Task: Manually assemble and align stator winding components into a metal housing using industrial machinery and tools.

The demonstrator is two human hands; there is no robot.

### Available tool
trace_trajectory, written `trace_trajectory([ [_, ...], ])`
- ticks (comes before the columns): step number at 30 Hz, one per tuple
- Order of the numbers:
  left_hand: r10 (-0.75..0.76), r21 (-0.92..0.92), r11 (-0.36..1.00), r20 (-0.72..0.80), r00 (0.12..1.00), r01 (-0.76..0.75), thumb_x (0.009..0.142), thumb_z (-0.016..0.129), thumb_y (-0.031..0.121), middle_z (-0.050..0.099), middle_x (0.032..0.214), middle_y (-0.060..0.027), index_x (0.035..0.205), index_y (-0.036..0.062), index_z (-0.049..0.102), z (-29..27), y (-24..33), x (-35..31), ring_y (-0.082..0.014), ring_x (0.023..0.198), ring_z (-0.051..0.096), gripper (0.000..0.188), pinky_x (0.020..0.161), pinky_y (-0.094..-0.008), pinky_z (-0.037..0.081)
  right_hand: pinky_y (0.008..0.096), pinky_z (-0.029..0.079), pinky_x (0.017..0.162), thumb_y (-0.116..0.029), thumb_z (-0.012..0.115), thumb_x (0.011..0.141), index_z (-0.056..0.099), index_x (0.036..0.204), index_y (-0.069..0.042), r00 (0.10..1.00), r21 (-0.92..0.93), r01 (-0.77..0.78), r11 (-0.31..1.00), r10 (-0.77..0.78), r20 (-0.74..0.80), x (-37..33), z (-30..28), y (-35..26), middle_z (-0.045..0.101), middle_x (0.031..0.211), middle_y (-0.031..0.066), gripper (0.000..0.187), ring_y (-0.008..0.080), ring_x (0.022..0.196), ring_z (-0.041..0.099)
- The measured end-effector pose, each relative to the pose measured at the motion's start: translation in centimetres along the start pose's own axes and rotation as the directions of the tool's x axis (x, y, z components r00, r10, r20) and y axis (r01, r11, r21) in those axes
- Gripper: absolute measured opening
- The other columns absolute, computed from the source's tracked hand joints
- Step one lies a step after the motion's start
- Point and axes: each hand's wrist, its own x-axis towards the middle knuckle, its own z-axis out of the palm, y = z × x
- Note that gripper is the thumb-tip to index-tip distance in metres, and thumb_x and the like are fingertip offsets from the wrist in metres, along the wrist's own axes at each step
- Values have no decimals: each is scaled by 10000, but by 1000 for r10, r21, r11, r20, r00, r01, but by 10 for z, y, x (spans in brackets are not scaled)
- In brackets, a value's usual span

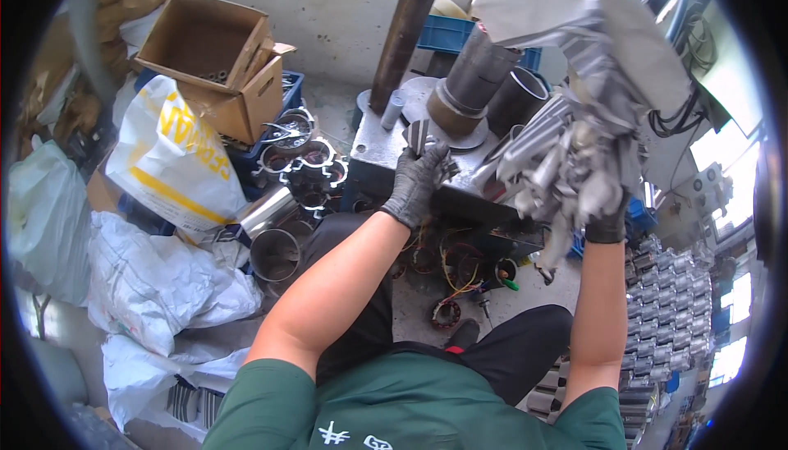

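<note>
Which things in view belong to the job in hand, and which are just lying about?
Apparently in use:
striped metal part, held in the left hand
grey cloth, at the right hand, whose grip is hidden
metal plate near the left hand

Apparently lying about:
open cardboard box
white-and-yellow plastic bag
white sack
wire-wound ring on the floor

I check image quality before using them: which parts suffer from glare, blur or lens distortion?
Head view: glare bleaches the windows at right; head view: the crumpled grey-white sheet partly covering the right hand looks smeared, the gloved left hand clearer; head view: fisheye distortion bends the outer areas inside a black rim.
</note>
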Motion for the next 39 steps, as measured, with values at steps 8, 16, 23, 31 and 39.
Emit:
trace_trajectory([
  [8,-188,-485,768,454,871,418,1001,606,574,663,1322,-176,1478,31,505,0,68,-13,-322,1266,629,729,1113,-465,502,415,566,937,-274,553,1043,578,1361,21,801,806,-589,57,168,574,1,101,-50,693,1206,167,434,319,1074,686],
  [16,254,342,883,227,940,-322,875,814,483,674,1170,-94,1346,36,589,-99,132,-121,-207,1106,666,687,954,-376,569,350,587,915,-179,648,992,632,1304,-49,549,540,-811,-226,24,835,-12,266,-290,701,1195,104,338,213,1031,707],
  [23,241,200,955,-88,967,-219,924,772,262,686,1215,-93,1329,6,612,-189,223,-267,-188,1105,664,505,992,-364,543,360,519,1030,-154,769,919,529,1422,-41,178,206,-978,-14,-566,805,-48,333,-404,672,1246,74,569,180,1165,639],
  [31,-184,244,888,-587,788,389,941,742,227,661,1257,-101,1357,12,590,-318,207,-400,-199,1120,659,492,1002,-366,537,362,531,949,-304,756,910,670,1300,-17,77,370,-432,822,-375,924,-62,382,-397,730,1096,126,492,214,1041,684],
  [39,117,317,934,-707,697,164,958,712,191,636,1299,-108,1384,17,567,-407,260,-332,-209,1134,654,482,1012,-368,531,443,549,947,-254,683,889,677,1229,-6,303,475,-290,831,-391,869,-100,406,-422,725,1052,257,420,389,1022,719],
])
